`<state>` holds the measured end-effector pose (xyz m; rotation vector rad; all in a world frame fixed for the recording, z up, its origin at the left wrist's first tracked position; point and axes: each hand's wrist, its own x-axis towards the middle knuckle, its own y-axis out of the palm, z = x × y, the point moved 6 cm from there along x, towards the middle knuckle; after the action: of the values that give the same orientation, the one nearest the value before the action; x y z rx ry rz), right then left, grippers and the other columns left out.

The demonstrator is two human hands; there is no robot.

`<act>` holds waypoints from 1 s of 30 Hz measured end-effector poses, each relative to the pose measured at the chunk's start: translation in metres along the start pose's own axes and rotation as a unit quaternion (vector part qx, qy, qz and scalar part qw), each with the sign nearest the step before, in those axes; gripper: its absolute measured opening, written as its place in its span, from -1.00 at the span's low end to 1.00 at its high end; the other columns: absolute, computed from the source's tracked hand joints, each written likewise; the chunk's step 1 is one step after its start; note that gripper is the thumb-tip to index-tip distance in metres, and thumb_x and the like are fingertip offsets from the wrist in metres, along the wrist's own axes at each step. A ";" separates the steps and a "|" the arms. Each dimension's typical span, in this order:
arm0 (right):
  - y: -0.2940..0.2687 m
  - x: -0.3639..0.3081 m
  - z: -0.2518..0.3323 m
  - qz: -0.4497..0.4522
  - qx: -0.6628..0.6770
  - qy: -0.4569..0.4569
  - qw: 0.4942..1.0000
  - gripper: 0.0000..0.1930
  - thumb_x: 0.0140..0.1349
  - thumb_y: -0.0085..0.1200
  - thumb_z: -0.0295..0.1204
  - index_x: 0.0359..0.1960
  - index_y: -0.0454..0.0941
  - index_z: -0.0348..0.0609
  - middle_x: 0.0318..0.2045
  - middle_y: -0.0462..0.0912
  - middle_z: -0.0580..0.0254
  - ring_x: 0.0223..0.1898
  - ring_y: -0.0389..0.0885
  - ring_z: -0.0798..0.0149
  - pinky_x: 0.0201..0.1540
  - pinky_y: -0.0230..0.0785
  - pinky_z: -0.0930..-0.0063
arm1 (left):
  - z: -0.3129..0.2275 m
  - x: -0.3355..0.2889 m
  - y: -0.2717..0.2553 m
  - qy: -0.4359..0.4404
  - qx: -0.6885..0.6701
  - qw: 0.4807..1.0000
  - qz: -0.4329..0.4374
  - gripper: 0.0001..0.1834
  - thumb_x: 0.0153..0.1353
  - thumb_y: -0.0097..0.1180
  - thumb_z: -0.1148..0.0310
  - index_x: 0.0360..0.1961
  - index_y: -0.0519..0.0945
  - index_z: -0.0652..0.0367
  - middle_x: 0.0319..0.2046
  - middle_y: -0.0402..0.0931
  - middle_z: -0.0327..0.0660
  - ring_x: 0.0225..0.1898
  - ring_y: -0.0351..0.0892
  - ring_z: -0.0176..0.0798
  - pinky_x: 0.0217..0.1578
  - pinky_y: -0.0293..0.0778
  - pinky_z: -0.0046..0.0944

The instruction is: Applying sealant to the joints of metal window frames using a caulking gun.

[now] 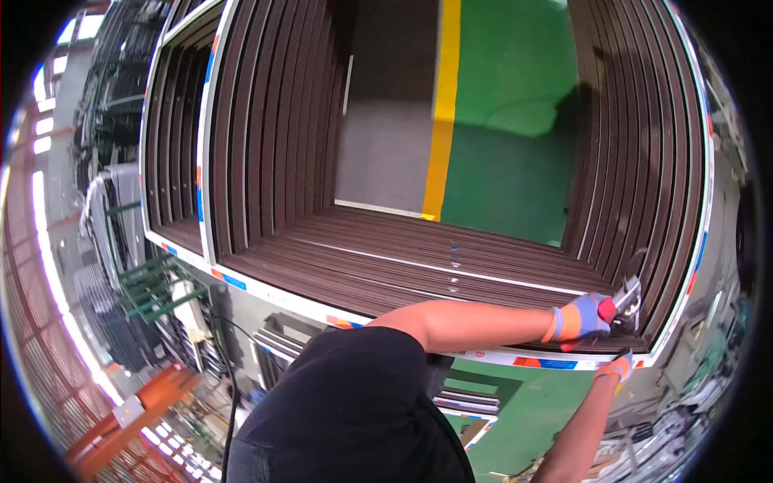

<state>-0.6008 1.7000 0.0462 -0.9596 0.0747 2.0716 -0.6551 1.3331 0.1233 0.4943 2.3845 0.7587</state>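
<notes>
At four o'clock, a red-handled tool sits inside the corner of the stacked brown frames, the left hand's fingers wrapped round it; at six o'clock from it, the right hand (can't tell whether its fingers grip) meets the outer edge.

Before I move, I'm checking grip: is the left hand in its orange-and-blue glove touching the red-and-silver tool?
Touching: the head view shows the left hand gripping the tool at its red part.

Stacked brown frames lie over the yellow-striped green-and-grey floor.
</notes>
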 end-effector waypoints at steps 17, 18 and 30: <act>-0.005 0.085 -0.013 0.120 -0.097 -0.058 0.986 -0.63 0.42 -0.10 -0.21 0.05 0.64 -0.12 -0.04 0.73 0.21 0.01 0.69 0.16 0.08 0.54 0.24 | -0.065 -0.126 0.038 0.038 0.196 0.976 -0.083 -0.48 0.12 0.32 0.03 -0.06 0.59 0.22 -0.38 0.66 0.06 -0.34 0.69 0.06 -0.21 0.58 -0.02; -0.005 0.077 -0.011 0.067 -0.115 -0.099 0.986 -0.63 0.40 -0.04 -0.19 0.01 0.64 -0.16 -0.08 0.73 0.16 -0.04 0.71 0.14 0.00 0.54 0.22 | -0.066 -0.131 0.042 0.085 0.239 0.958 -0.135 -0.47 0.13 0.34 0.01 -0.07 0.59 0.24 -0.41 0.67 -0.01 -0.39 0.70 -0.04 -0.23 0.59 -0.08; -0.081 -0.015 -0.061 0.273 -0.152 -0.237 0.920 -0.66 0.47 0.12 -0.26 0.06 0.57 -0.29 -0.26 0.69 0.22 -0.33 0.59 0.36 -0.27 0.49 0.41 | -0.013 -0.161 0.142 0.334 0.202 0.857 -0.336 -0.74 0.12 0.36 0.41 -0.18 0.63 0.24 -0.34 0.65 -0.28 -0.34 0.60 -0.40 -0.25 0.54 -0.32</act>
<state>-0.5014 1.7208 0.0345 -0.6231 -0.2717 2.8493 -0.5173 1.3570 0.2860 -0.5551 3.0722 0.0851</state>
